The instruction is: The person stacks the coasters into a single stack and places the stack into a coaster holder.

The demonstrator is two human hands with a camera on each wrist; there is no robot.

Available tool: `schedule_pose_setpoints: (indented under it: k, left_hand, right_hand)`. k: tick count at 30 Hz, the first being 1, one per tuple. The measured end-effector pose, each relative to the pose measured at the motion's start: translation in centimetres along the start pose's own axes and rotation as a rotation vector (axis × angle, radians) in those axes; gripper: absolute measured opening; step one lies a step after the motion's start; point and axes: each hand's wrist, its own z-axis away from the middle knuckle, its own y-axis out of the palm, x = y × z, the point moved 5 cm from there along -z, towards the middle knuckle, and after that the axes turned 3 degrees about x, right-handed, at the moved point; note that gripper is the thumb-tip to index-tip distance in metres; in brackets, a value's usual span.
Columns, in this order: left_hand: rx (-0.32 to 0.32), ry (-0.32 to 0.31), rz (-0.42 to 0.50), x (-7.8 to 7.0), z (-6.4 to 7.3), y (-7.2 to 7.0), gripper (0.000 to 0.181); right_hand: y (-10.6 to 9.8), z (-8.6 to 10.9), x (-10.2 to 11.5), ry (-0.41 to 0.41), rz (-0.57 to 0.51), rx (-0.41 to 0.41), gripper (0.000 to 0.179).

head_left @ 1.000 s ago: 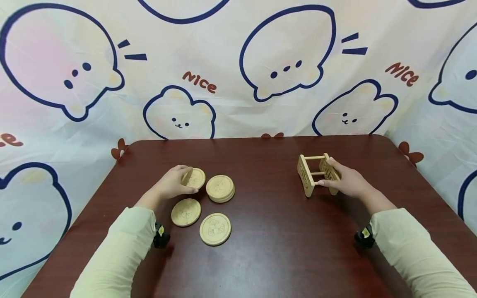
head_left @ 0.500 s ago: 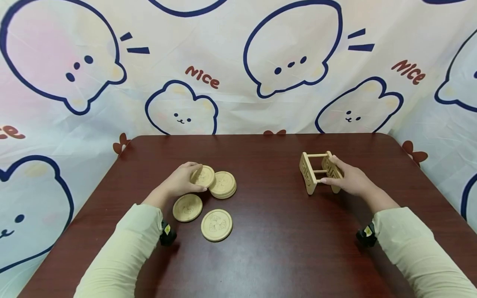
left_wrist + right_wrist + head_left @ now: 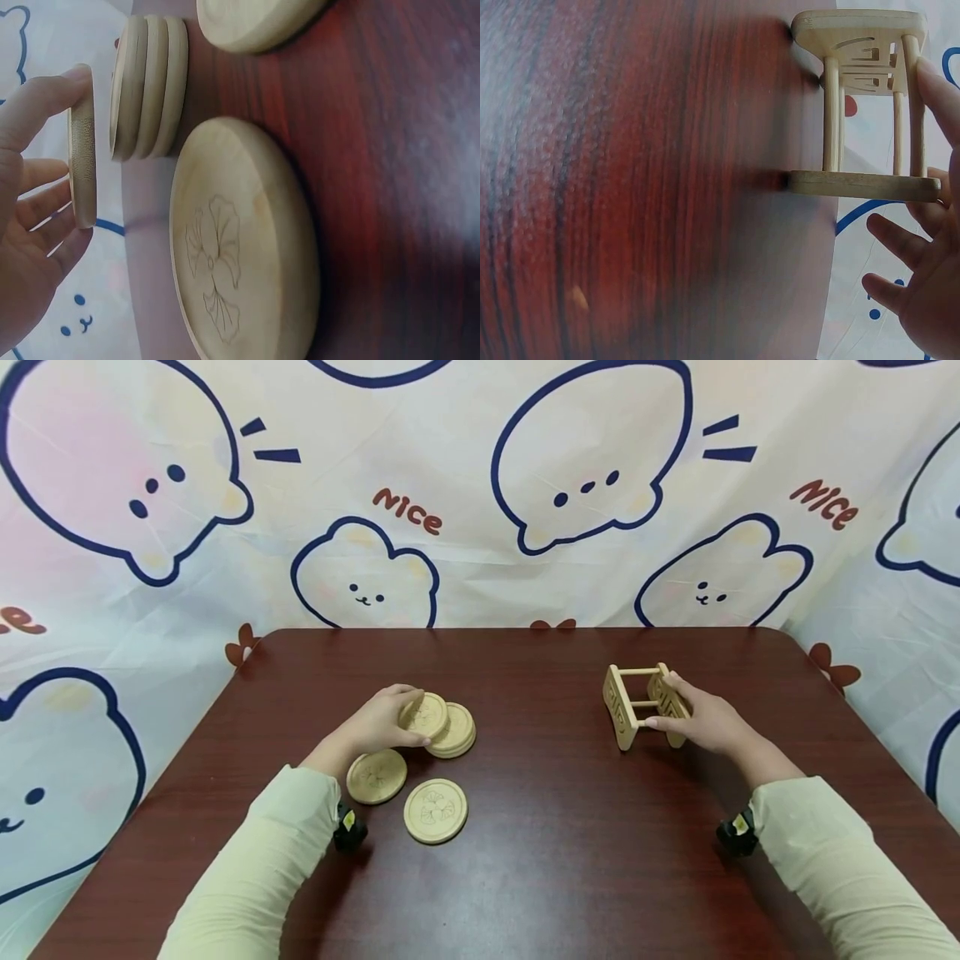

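My left hand (image 3: 384, 718) pinches a round wooden coaster (image 3: 427, 716) by its edge, thumb on one side and fingers on the other. In the left wrist view that held coaster (image 3: 83, 161) is off the table, beside a stack of several coasters (image 3: 150, 88). From the head view it partly covers the stack (image 3: 459, 731). Two single coasters lie nearer: one (image 3: 377, 776) below the left hand, another (image 3: 436, 811) with an engraved leaf pattern. On the right, my right hand (image 3: 708, 720) grips a small wooden coaster rack (image 3: 621, 708) standing on the table, thumb at a rod (image 3: 913, 112).
The dark red-brown wooden table (image 3: 540, 877) reaches back to a cartoon-printed cloth (image 3: 465, 527) hanging behind and at both sides. A wide stretch of tabletop separates the coasters from the rack.
My left hand has lifted its coaster and carried it rightward, from beside the stack to over its left part. The right hand and rack stay in place; the head view has shifted slightly.
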Motion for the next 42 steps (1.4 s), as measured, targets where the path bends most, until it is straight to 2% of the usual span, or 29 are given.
schedule_pose_setpoints:
  k: [9,24,42]
  left_hand:
    - [0.035,0.005,0.006,-0.8,-0.7,0.6,0.077]
    - [0.059,0.033,0.01,-1.7,-1.5,1.4,0.074]
    - [0.064,0.053,-0.043,-1.9,-2.1,2.1,0.072]
  right_hand:
    - [0.0,0.0,0.0,-0.002,0.004,-0.009,0.098]
    - [0.1,0.1,-0.1,0.021,-0.004,-0.002,0.099]
    - [0.2,0.0,0.0,0.004,-0.009,-0.01,0.097]
